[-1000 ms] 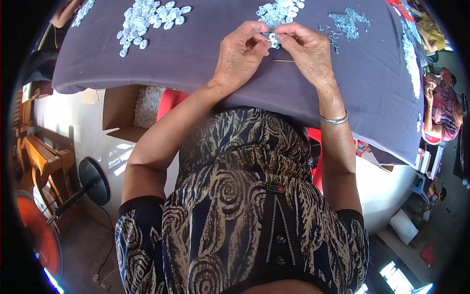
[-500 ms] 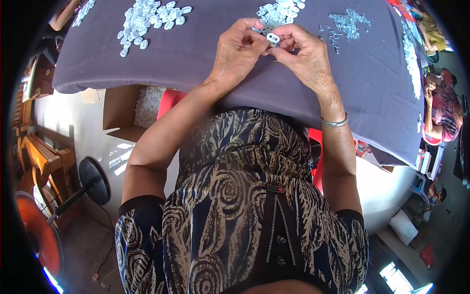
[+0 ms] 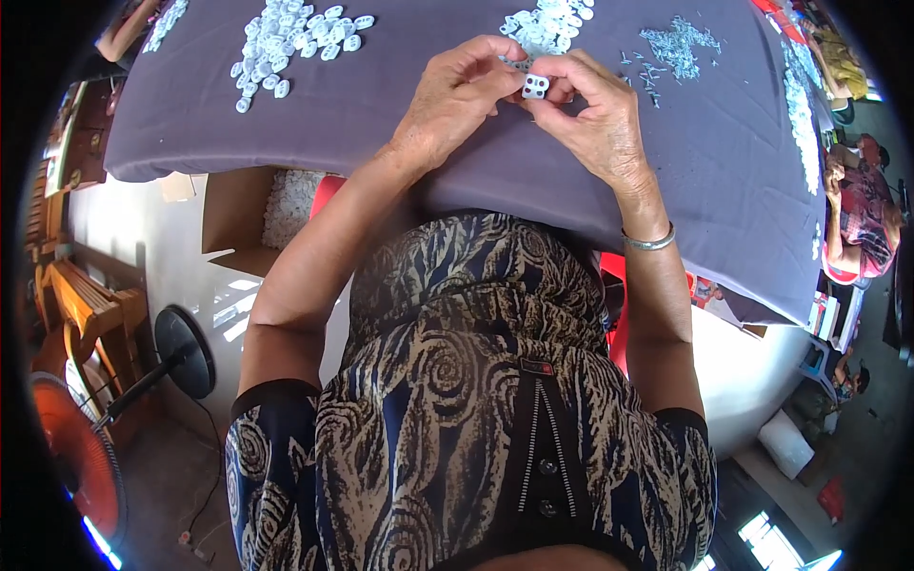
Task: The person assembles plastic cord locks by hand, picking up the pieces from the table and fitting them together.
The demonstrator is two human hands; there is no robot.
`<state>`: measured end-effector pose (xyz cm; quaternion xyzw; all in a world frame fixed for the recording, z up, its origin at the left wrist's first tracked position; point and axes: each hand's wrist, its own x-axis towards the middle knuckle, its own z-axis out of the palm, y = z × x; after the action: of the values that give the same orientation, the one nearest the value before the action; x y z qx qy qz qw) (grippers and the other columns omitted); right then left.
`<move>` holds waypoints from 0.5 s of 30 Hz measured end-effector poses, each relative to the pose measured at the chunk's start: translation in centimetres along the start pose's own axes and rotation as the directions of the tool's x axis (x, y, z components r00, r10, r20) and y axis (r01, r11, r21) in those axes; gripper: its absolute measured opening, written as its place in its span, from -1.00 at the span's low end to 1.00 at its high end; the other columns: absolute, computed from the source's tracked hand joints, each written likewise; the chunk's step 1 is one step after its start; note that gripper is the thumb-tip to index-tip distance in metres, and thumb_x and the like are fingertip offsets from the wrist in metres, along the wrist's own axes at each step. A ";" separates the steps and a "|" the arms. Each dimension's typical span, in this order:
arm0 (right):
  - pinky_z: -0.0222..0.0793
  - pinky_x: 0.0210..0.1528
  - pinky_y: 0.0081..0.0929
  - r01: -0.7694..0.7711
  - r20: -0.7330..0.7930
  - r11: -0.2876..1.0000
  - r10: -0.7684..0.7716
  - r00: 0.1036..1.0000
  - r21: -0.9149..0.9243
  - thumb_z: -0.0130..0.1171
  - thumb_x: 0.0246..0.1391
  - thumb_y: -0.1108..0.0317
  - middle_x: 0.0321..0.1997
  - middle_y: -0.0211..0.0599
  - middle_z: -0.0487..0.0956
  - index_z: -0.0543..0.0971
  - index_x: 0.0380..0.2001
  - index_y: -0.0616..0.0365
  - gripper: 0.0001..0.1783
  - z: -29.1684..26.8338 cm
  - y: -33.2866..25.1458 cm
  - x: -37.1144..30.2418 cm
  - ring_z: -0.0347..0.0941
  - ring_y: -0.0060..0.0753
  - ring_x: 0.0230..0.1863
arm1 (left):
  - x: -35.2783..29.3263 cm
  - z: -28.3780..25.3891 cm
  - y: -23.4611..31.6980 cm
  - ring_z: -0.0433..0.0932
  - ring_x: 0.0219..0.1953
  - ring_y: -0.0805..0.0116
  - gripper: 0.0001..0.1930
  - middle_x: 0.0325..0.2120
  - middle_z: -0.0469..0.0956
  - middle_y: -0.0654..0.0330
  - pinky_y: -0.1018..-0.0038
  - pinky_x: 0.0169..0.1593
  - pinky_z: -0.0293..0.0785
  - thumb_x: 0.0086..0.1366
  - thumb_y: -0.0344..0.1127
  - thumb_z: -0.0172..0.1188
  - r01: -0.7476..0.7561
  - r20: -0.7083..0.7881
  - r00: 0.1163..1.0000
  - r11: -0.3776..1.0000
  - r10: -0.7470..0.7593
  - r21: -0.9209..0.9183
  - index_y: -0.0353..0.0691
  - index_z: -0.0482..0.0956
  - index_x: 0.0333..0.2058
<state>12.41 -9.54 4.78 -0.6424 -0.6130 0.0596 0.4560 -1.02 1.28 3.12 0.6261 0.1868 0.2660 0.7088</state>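
Over the near part of the cloth-covered table, both my hands meet at a small white plastic piece (image 3: 535, 87) with several dark holes in its face. My right hand (image 3: 598, 100) pinches it between thumb and forefinger; a metal bangle circles that wrist. From the other side, my left hand (image 3: 462, 88) is closed with its fingertips against the piece, and some of its fingers are hidden. Just beyond my hands lies a pile of small pale plastic pieces (image 3: 547, 24), partly covered by my fingers. To its right is a scatter of small metal screws or pins (image 3: 681, 48).
White oval pieces (image 3: 290, 38) are heaped at the left on the dark tablecloth (image 3: 381, 124). Below the table's edge stands a cardboard box (image 3: 233, 214) with white bits inside. A fan (image 3: 81, 447) is at lower left. Another person (image 3: 862, 205) sits at far right.
The white piece has turned and dropped slightly toward me, so its face with several holes now shows. My left fingers have shifted a little; my arms stay almost in place.
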 end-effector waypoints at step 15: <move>0.41 -0.46 -0.50 -0.001 0.084 0.992 0.011 0.996 -0.123 0.35 -0.19 0.47 -0.40 -0.37 0.45 0.51 -0.21 0.14 -0.62 0.1 -0.6 -0.1 0.43 -0.47 -0.54 | -0.1 0.3 -2.2 0.44 -0.39 0.64 -0.79 -0.49 0.53 0.35 0.64 -0.31 0.40 0.22 -0.48 0.16 -0.099 0.022 0.995 0.995 0.098 0.016 -0.26 0.48 -0.14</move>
<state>11.85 -9.71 5.05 -0.6681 -0.6324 0.0504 0.3888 -0.66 0.83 1.00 0.6433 0.1502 0.2923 0.6914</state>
